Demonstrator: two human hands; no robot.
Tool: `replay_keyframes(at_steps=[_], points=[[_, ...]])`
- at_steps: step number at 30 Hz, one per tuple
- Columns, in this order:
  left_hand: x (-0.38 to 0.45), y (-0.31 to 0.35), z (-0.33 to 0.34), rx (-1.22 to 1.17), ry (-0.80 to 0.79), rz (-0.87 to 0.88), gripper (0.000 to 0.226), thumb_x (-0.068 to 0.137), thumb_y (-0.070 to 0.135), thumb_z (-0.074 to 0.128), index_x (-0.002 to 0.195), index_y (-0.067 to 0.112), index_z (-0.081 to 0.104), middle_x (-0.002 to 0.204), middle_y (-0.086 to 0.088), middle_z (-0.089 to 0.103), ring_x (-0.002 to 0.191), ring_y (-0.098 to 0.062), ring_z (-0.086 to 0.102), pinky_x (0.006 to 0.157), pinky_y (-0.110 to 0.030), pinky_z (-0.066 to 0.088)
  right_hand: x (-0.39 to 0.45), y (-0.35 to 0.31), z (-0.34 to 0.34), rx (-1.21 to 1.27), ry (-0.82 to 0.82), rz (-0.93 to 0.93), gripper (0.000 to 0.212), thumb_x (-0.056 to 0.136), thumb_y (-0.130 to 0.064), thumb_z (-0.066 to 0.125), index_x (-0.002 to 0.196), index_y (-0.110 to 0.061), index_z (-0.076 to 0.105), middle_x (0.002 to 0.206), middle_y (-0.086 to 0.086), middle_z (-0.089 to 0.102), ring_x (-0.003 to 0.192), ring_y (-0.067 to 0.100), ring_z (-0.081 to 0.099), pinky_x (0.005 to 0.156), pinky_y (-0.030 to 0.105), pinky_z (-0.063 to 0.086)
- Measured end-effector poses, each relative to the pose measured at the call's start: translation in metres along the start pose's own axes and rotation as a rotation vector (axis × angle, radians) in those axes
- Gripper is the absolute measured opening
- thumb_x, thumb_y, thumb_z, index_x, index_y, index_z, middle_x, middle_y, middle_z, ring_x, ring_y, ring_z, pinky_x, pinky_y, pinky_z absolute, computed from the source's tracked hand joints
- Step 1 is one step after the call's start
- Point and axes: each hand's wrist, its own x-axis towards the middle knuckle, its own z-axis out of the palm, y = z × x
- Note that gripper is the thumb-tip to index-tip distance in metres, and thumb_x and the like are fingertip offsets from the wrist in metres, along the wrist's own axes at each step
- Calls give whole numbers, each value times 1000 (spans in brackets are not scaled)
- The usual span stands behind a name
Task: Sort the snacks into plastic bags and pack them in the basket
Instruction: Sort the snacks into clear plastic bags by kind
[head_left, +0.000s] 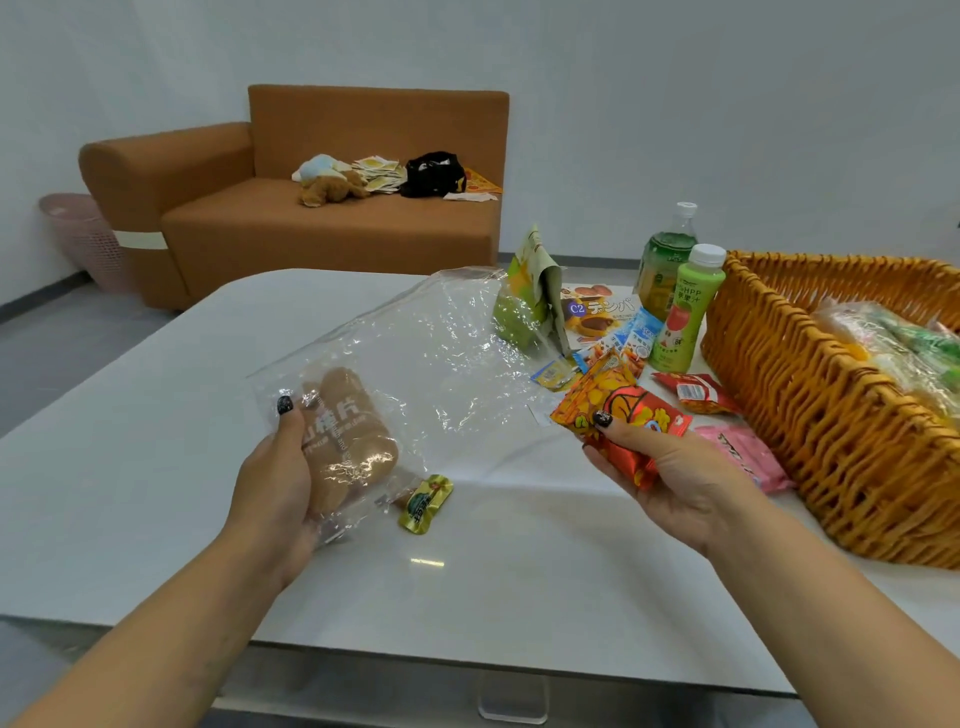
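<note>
Your left hand (291, 467) grasps the near corner of a crumpled clear plastic bag (415, 358), thumb on top and fingers curled beneath and visible through the film; the bag spreads away from the hand across the glossy white table (156, 441), its far edge lifted, left of the woven orange wicker basket (810, 415). Your right hand (675, 478) grips an orange-and-red foil snack packet (613, 410), thumb pressing on its face, just left of the basket's near wall. A small yellow-and-green wrapped sweet (425, 503) lies on the table well left of the basket, beside the bag's near edge. A flat pink snack packet (748, 452) lies against the foot of the basket wall, partly behind your right hand. A small red snack packet (693, 392) lies just left of that wall, farther from you. Beyond it stands a pale green juice bottle with a white cap (685, 312), close to the basket's far left corner, and a darker green drink bottle (665, 254) stands behind it. Left of the bottles lie small blue-and-white sachets (636, 332), a flat biscuit pack printed with brown cakes (597, 312) and an upright green pouch (530, 296). Inside the basket lie bagged snacks in clear film (893, 343). Far beyond the table, left of the basket, stands a brown fabric sofa (311, 208) carrying soft toys and a black bag, with a pink perforated bin (83, 239) at its left.
</note>
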Motion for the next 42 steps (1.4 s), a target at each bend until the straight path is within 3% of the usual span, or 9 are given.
replay_keyframes(at_steps=[4, 7, 13, 20, 23, 28, 34, 37, 42], points=[[-1, -3, 0, 36, -24, 1, 39, 103, 43, 38, 98, 14, 64, 54, 5, 66, 43, -10, 63, 80, -50, 56, 7, -16, -6, -2, 15, -136, 22, 87, -1, 61, 107, -8, 62, 97, 12, 73, 83, 24, 72, 63, 34, 61], [2, -6, -2, 87, -85, 5, 38, 102, 45, 38, 111, 22, 67, 80, 3, 76, 66, -13, 73, 64, -40, 59, 8, -28, -8, 4, 31, -185, 28, 89, 3, 58, 115, -6, 57, 103, 14, 70, 88, 26, 70, 62, 31, 61], [2, -13, -3, 183, -194, 54, 40, 99, 53, 39, 104, 32, 72, 100, -6, 67, 88, -27, 55, 71, -37, 43, -7, -27, 3, -168, -142, -134, 34, 78, 5, 64, 111, -3, 60, 85, 10, 74, 71, 21, 73, 57, 27, 59], [-6, -25, 2, 354, -320, 110, 39, 96, 54, 41, 113, 29, 66, 102, -8, 75, 95, -31, 71, 79, -40, 52, -16, -19, 7, -390, -331, 64, 38, 77, -2, 64, 115, 0, 61, 101, 18, 73, 84, 29, 73, 70, 38, 61], [-10, -32, 6, 353, -346, 100, 38, 93, 51, 43, 109, 25, 66, 95, -6, 76, 80, -20, 72, 61, -30, 54, -19, -11, 10, -425, -486, 165, 46, 81, -4, 67, 125, -1, 54, 115, 21, 68, 103, 35, 67, 87, 45, 56], [-17, -37, 14, 398, -356, 105, 33, 91, 51, 46, 94, 23, 62, 71, -3, 70, 54, -12, 62, 44, -21, 44, -19, 6, 14, -645, -569, 217, 55, 80, -16, 71, 130, -7, 51, 119, 17, 67, 108, 34, 65, 89, 44, 55], [-18, -36, 17, 478, -390, 167, 41, 86, 62, 40, 99, 30, 63, 80, 6, 74, 66, -8, 68, 59, -22, 48, -22, 4, 16, -914, -580, 170, 23, 90, -13, 63, 110, -24, 59, 102, 3, 74, 93, 23, 72, 79, 31, 59], [-21, -37, 19, 478, -418, 154, 45, 82, 64, 41, 102, 31, 61, 89, 7, 76, 84, -13, 73, 75, -33, 53, -24, 11, 15, -865, -653, 261, 29, 93, -1, 55, 117, -16, 58, 109, 10, 72, 98, 27, 71, 82, 32, 59], [-24, -34, 21, 392, -512, 70, 60, 72, 73, 65, 111, 27, 59, 101, -3, 75, 91, -25, 73, 73, -41, 55, -22, 6, 9, -861, -734, 296, 39, 92, -5, 59, 128, -15, 51, 117, 12, 69, 105, 31, 68, 87, 35, 57]])
